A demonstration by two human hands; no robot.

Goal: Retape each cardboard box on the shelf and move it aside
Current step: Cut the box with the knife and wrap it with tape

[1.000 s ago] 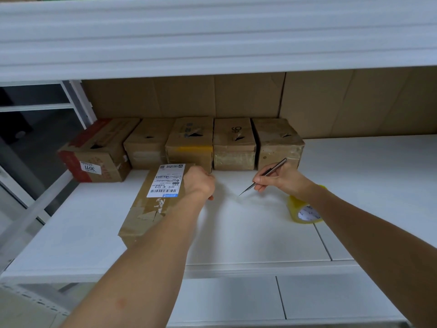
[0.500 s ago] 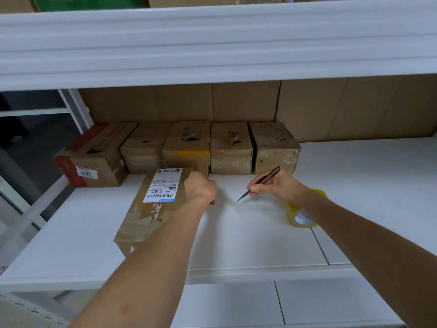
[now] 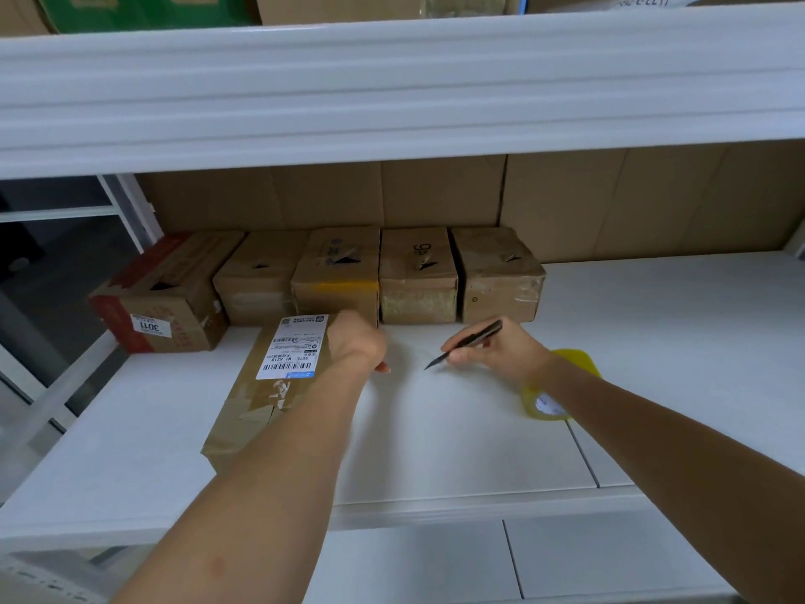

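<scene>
A long taped cardboard box (image 3: 261, 394) with a white shipping label lies on the white shelf (image 3: 457, 438), left of centre. My left hand (image 3: 355, 342) grips its far right corner. My right hand (image 3: 501, 350) holds a thin dark blade (image 3: 466, 344) like a pen, tip pointing left and down just above the shelf. A yellow tape roll (image 3: 553, 394) sits partly hidden behind my right wrist. Several smaller boxes (image 3: 418, 276) stand in a row along the back, each with a slit in its top.
A red-printed box (image 3: 161, 298) stands at the left end of the row, near the shelf's open left edge. The upper shelf beam (image 3: 392, 89) hangs low overhead. Brown cardboard sheets (image 3: 610, 202) line the back wall. Bare shelf stretches to the right.
The view has tilted down a little. Both hands stay nearly where they were, the left on the labelled box and the right holding the blade.
</scene>
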